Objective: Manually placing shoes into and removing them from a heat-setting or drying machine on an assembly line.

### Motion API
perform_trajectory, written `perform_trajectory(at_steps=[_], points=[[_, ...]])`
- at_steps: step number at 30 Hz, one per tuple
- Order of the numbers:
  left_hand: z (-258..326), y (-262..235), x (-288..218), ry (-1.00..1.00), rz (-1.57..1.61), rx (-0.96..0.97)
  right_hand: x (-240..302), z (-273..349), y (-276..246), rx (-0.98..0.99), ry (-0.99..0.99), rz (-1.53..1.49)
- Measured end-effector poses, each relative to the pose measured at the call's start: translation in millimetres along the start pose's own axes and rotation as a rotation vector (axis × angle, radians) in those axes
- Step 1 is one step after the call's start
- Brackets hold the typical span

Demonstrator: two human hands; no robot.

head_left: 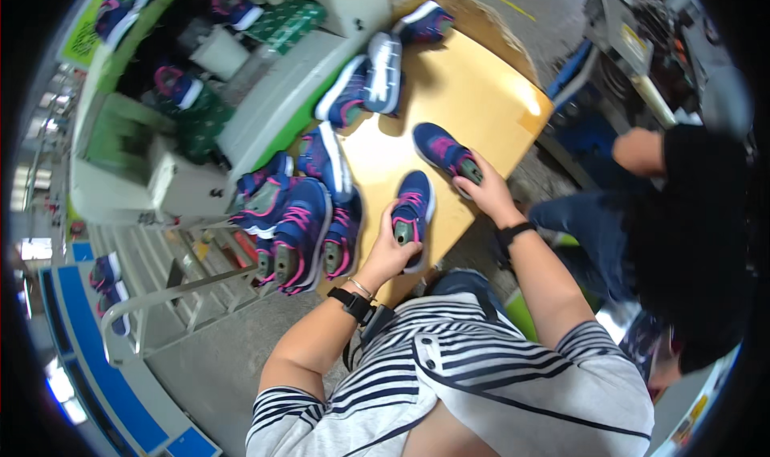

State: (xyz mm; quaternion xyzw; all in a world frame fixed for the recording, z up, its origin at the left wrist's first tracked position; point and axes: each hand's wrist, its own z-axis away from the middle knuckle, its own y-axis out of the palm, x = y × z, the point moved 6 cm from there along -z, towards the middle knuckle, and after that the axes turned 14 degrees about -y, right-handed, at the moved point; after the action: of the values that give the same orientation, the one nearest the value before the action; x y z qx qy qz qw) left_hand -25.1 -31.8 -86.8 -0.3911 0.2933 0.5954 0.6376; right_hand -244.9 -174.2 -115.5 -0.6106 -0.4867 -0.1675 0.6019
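My left hand [389, 256] is closed round the heel of a navy sneaker [413, 200] with pink laces, upright over the near part of the yellow tabletop [449, 80]. In my right hand [489, 190] is a second navy sneaker [441, 148], gripped by its heel, toe pointing far left. Grey-green shoe lasts fill the openings of both sneakers. To the left of my left hand, several matching sneakers [301, 224] are crowded together at the table's edge, some leaning on others. Whether the held sneakers touch the tabletop, I cannot tell.
A green and grey machine [265, 108] with sneakers inside stands along the left. More sneakers [383, 72] lie at the table's far left, by a cardboard edge [481, 20]. A metal rack [172, 296] is at lower left. A person in black [682, 232] is close on my right.
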Motion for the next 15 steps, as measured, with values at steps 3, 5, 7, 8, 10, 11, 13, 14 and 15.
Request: perform_trajectory(at_steps=[3, 5, 7, 8, 10, 11, 13, 14, 15], points=[[17.2, -37.4, -30.8, -0.434, 0.699, 0.252, -3.4, 11.0, 7.9, -0.057, 0.171, -0.097], [43.0, -77.5, -88.3, -0.317, 0.696, 0.200, -6.6, 19.2, 8.5, -0.139, 0.300, -0.436], [66.1, -125.5, -135.5, -0.097, 0.636, -0.009, 14.2, 31.6, 11.8, -0.184, 0.487, -0.864], [69.3, -146.1, -157.4, 0.024, 0.634, -0.108, 22.2, 30.4, 8.5, -0.181, 0.479, -0.862], [66.8, -194.6, -183.4, 0.231, 0.565, -0.357, 39.4, 16.6, 6.5, -0.093, 0.420, -0.802], [60.6, -220.3, -192.4, 0.305, 0.499, -0.487, 50.1, 1.5, 3.5, -0.091, 0.415, -0.795], [29.8, -276.2, -191.3, 0.395, 0.411, -0.675, 97.4, -57.6, 11.2, 0.019, 0.208, -0.913], [7.5, -297.6, -185.3, 0.400, 0.416, -0.671, 122.2, -88.6, 10.5, 0.003, 0.117, -0.826], [-10.2, -322.4, -176.1, 0.323, 0.354, -0.770, 150.9, -123.2, 15.8, -0.010, 0.018, -0.746]])
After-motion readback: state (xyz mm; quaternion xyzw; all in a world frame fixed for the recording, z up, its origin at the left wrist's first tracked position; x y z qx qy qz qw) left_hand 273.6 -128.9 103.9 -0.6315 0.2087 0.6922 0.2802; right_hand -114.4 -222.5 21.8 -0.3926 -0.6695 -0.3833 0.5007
